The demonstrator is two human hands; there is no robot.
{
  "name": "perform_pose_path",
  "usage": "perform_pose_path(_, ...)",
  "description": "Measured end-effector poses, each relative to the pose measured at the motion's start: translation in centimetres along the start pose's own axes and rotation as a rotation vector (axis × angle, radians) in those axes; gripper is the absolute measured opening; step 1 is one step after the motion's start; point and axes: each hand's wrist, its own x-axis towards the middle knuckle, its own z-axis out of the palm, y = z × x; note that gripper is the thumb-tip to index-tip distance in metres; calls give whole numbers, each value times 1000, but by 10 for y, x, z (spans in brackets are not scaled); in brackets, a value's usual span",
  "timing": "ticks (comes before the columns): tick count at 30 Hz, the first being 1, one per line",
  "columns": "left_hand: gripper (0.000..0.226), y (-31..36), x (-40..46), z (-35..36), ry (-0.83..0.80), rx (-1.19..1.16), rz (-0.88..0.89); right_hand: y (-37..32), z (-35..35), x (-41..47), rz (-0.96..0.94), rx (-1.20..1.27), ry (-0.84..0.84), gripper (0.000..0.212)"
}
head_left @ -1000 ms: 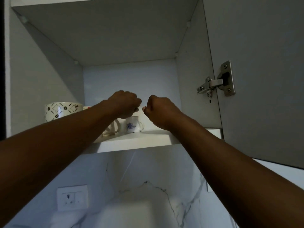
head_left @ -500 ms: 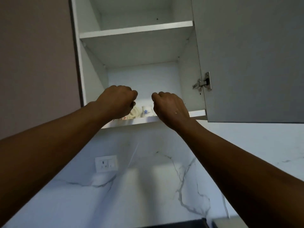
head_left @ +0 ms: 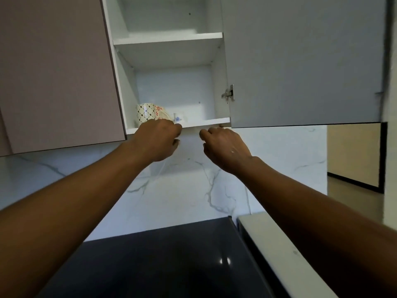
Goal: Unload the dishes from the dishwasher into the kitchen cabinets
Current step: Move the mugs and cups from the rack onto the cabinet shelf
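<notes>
The wall cabinet stands open, and on its bottom shelf (head_left: 214, 121) sit three cups at the left: a mug with a diamond pattern (head_left: 144, 112), a mug with red flowers (head_left: 159, 111) and a small white cup with a blue flower (head_left: 178, 118). My left hand (head_left: 156, 140) hangs just below the shelf's front edge, fingers curled in, holding nothing. My right hand (head_left: 225, 149) is beside it to the right, a little lower, also loosely curled and empty. The upper shelf (head_left: 167, 38) shows nothing on it.
The cabinet's door (head_left: 300, 61) is swung open to the right on its hinge (head_left: 229, 94). A closed cabinet door (head_left: 53, 72) is on the left. Below are a marble backsplash (head_left: 193, 186), a dark worktop (head_left: 161, 261) and a white ledge (head_left: 279, 244).
Both hands have drawn back out of the cabinet and dropped below the shelf edge. The view has pulled back and tilted down, so the worktop now shows.
</notes>
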Motion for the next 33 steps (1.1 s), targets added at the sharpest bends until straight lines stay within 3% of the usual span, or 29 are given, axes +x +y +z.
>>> perform_pose_path(5,26,54,-34,-42,28,-90,-65,10,-45,-46,-25,32,-63,15)
perform_pose_path(14,26,209,-122,-80,-190,-184,-266,52,-108,-205,-111,142,-240,18)
perform_pose_path(17,27,281,-149,-99,-374,-178,-225,77,-134,-275,-147,202,-375,23)
perform_pose_path(23,23,391,-180,-137,-464,-233,-111,132,-174,-374,-130,264,-456,27)
perform_pose_path(28,22,473,-216,-150,-480,-385,-170,164,-194,-448,-69,396,-566,28)
perform_pose_path(33,28,547,-266,-137,-624,-510,-218,170,-192,-529,-34,513,-744,24)
